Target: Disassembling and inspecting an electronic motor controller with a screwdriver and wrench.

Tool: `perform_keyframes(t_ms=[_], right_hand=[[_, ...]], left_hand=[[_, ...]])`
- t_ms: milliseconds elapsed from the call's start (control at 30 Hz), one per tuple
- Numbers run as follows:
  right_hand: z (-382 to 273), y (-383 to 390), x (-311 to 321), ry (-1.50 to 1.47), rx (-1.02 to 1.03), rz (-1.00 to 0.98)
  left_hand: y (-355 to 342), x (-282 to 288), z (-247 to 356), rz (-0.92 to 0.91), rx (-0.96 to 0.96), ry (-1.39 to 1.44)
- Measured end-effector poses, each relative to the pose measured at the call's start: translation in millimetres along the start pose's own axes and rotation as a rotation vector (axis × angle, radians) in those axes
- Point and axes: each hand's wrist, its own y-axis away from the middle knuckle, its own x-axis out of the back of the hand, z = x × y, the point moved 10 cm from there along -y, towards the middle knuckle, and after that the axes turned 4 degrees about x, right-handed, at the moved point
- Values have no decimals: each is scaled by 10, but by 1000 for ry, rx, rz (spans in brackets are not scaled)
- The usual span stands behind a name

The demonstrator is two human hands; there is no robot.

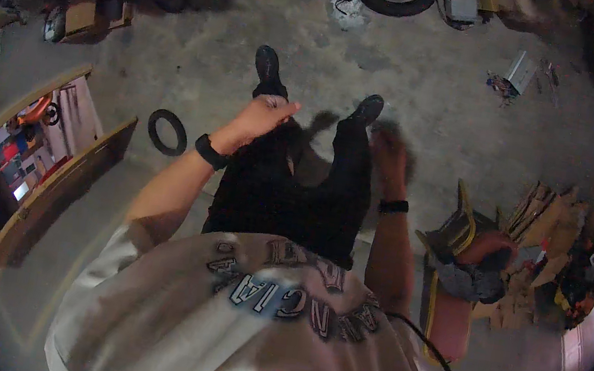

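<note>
My left hand (pixel 262 117) is held out in front of my left thigh, its back toward me. Its fingers are curled in with the thumb side pointing right. What they hold, if anything, is hidden. My right hand (pixel 389 157) hangs in shadow beside my right leg, dark and smeared, so its fingers cannot be made out. Each wrist carries a black band, the left one (pixel 210 152) and the right one (pixel 393 207). Black trousers (pixel 283 202) and dark shoes show below my hands, the left foot farther forward.
A black tyre (pixel 168 132) lies on the concrete floor (pixel 210 44) at left, near a wood-framed opening (pixel 58 182). More tyres (pixel 396 6) line the far side. At right are a metal case (pixel 519 72), a padded chair (pixel 468 240) and flattened cardboard (pixel 546 220).
</note>
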Motion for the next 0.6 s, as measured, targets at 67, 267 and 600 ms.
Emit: perform_keyframes(t_ms=[67, 267, 600], right_hand=[[-213, -202, -184, 40, -186, 64], [-164, -790, -730, -140, -330, -16], [482, -1720, -1162, 0, -152, 27]], left_hand=[[-231, 5, -157, -12, 19, -47], [-1193, -237, -430, -210, -13, -236], [-2383, -548, -358, -301, -288, -541]])
